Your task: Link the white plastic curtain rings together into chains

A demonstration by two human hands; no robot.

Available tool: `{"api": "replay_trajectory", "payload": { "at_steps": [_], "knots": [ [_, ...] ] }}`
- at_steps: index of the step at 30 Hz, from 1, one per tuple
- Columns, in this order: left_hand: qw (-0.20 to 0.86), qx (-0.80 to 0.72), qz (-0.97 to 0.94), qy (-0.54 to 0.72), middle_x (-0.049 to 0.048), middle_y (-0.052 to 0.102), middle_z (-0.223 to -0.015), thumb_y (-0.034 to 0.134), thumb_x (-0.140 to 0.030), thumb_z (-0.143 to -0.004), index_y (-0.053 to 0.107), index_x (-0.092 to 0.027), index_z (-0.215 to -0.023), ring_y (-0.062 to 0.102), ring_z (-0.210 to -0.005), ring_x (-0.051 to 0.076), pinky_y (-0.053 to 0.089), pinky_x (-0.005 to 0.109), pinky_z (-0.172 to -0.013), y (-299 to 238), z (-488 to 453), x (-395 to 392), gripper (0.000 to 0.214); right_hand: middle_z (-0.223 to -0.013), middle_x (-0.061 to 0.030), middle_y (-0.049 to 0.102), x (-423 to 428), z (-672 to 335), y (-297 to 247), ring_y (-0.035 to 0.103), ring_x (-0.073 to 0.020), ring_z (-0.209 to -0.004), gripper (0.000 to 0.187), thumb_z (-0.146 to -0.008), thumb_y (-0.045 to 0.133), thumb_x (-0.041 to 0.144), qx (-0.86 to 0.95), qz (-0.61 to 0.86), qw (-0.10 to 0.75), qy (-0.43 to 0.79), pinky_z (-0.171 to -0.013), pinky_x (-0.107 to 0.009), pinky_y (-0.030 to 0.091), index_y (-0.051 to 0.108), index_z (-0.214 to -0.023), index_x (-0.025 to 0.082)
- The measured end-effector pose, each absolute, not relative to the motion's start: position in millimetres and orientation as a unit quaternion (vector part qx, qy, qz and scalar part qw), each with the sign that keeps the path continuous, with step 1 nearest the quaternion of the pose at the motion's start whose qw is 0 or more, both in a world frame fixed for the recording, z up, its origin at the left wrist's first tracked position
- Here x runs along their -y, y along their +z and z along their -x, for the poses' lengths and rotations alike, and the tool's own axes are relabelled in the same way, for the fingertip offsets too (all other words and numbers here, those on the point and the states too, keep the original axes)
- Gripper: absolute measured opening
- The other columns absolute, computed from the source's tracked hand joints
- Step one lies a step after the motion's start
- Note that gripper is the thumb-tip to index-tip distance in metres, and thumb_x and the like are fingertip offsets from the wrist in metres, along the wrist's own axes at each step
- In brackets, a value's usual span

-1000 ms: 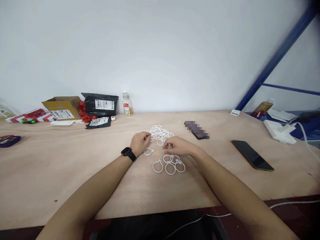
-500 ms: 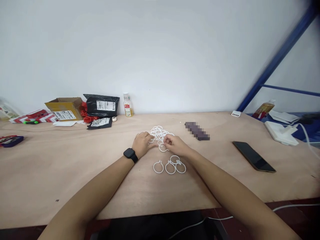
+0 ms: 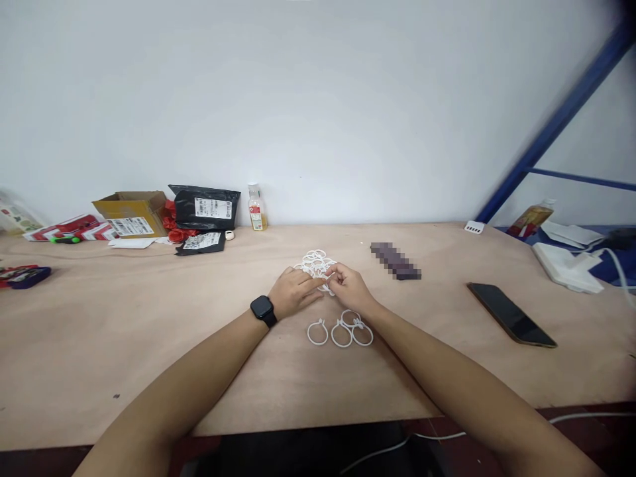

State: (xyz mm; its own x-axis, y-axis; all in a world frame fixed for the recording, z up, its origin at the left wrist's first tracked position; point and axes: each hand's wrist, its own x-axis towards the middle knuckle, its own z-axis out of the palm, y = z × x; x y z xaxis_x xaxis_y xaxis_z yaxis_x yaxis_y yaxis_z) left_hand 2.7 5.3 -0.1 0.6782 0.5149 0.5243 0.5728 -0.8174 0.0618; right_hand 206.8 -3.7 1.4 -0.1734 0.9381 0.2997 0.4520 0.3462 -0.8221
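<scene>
A pale wall (image 3: 318, 106) rises well beyond both hands, and a wooden table (image 3: 298, 391) spreads beneath them. A blue metal frame (image 3: 556, 122) slants up far to the right of the grip. The cardboard box (image 3: 132, 222) sits well to the left of the hands and beyond them, with a black parcel (image 3: 206, 209) beside it, on the side nearer the grip. A dark phone (image 3: 511, 315) lies well to the right of the right hand, and a clear bottle (image 3: 256, 211) stands beyond and to the left of the left hand.

The left hand (image 3: 294, 291) lies over the near left part of the pile, its thumb and forefinger apart, the forefinger pointing toward the other hand's fingertips. The right hand (image 3: 348, 286) has thumb and forefinger drawn close together; whether a ring is pinched between them cannot be told.

The pile of white rings (image 3: 318, 260) lies directly under and just beyond the fingertips. Nearer the person than the grip, a cluster of three rings (image 3: 342, 346) overlaps, and a single ring (image 3: 318, 344) lies just left of it.
</scene>
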Motion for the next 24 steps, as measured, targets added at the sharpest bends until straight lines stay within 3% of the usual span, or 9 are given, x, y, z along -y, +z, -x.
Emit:
{"api": "replay_trajectory", "payload": {
  "at_steps": [3,7,11,20,24],
  "knots": [
    [0.055,0.308,0.907,-0.282,0.0063,0.068,-0.084,0.043,-0.039,-0.096,0.066,-0.022,-0.101,0.058,-0.083,0.018,0.035,0.033,-0.077,-1.3,-1.0,-7.2,0.029,-0.059,0.0049,0.054,9.1,-204.1,5.0,0.049,-0.0118,-0.053,0.018,-0.083,0.05,0.03,0.735,0.466,0.391,0.299,-0.054,-0.024,0.037,0.059,-0.093,0.019],
    [0.031,0.34,0.886,-0.313,0.0055,0.07,-0.086,0.044,-0.032,-0.096,0.067,-0.021,-0.096,0.06,-0.083,0.018,0.037,0.034,-0.079,-2.0,0.6,-9.9,0.026,-0.074,-0.0007,0.065,12.5,-207.8,6.2,0.059,-0.0143,-0.069,0.024,-0.092,0.043,0.031,0.781,0.415,0.381,0.27,-0.069,-0.027,0.044,0.061,-0.102,0.018],
    [-0.001,0.385,0.859,-0.338,0.0044,0.072,-0.084,0.047,-0.026,-0.093,0.068,-0.02,-0.09,0.062,-0.078,0.017,0.038,0.034,-0.078,-1.4,0.6,-12.1,0.022,-0.089,-0.0032,0.068,12.6,-211.3,4.4,0.056,-0.0123,-0.063,0.032,-0.088,0.05,0.026,0.824,0.376,0.366,0.215,-0.065,-0.027,0.045,0.057,-0.119,0.02],
    [0.026,0.358,0.883,-0.303,0.0043,0.072,-0.08,0.051,-0.024,-0.089,0.068,-0.019,-0.088,0.064,-0.078,0.018,0.039,0.034,-0.075,-2.6,-2.4,-11.3,0.018,-0.085,-0.0047,0.068,13.4,-205.2,6.5,0.061,-0.0154,-0.076,0.013,-0.09,0.056,0.028,0.861,0.286,0.411,0.085,-0.072,-0.028,0.049,0.066,-0.096,0.022],
    [0.026,0.348,0.892,-0.286,0.0035,0.072,-0.081,0.048,-0.027,-0.091,0.067,-0.02,-0.09,0.063,-0.078,0.017,0.038,0.033,-0.073,-2.8,-2.1,-12.2,0.02,-0.083,-0.0033,0.067,13.4,-204.2,5.2,0.058,-0.0132,-0.067,0.012,-0.087,0.055,0.021,0.854,0.281,0.433,0.067,-0.066,-0.027,0.049,0.065,-0.092,0.022]
  ]
}}
